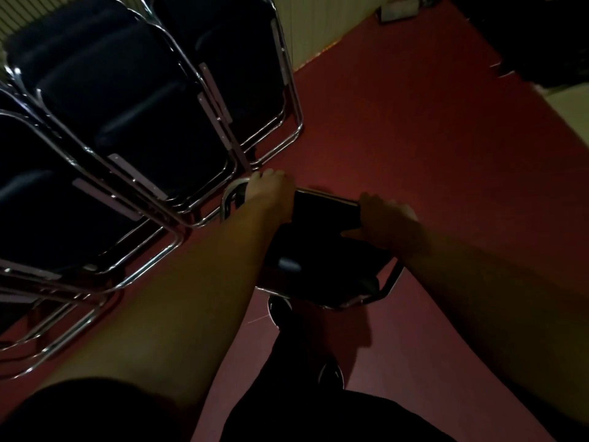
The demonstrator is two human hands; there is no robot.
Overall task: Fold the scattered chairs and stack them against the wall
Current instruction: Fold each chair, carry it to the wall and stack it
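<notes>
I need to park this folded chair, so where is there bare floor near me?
Bare red floor lies ahead and right, bordered by the pale ribbed wall, the leaning black-and-chrome folding chairs and a dark heap at far right. The left is crowded: those chairs reach almost to your left hand.

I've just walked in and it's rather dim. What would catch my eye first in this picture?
At the centre, the left hand and the right hand grip the top of a black folding chair. To the left, folded chairs with shiny chrome frames stand stacked by the pale wall. Everything sits on a dark red floor.
</notes>
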